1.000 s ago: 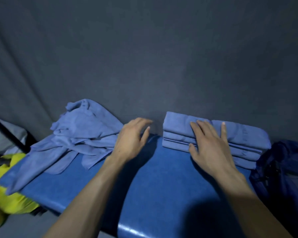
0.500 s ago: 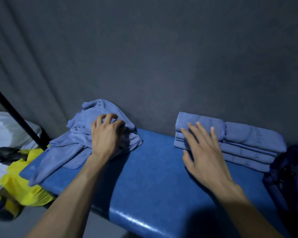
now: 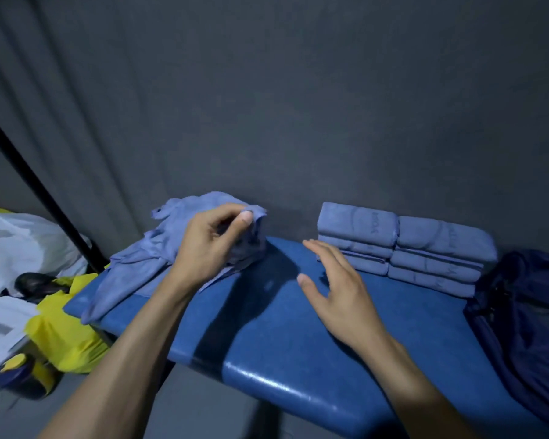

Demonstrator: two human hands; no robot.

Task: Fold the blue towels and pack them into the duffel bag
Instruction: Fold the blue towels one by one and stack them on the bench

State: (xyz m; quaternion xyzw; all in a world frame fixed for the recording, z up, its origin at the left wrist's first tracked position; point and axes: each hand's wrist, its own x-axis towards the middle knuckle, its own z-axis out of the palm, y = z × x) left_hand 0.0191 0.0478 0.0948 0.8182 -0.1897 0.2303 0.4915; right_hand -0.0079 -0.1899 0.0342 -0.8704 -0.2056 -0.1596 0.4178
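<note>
The left hand [image 3: 208, 245] pinches the top of the crumpled pile of blue cloth towels [image 3: 146, 258] at the far left of the padded blue bench [image 3: 298, 343]. The right hand [image 3: 336, 289] hovers, fingers spread, holding nothing, nearer the folded blue towel stack [image 3: 403, 245]. The dark navy duffel bag [image 3: 526, 312] sits far right, so the pinched towel likely comes rightward onto the bare middle.

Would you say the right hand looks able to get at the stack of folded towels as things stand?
Probably yes: the right hand is open and holds nothing, just in front of the folded towels, with only bare blue table around it and nothing between.
</note>
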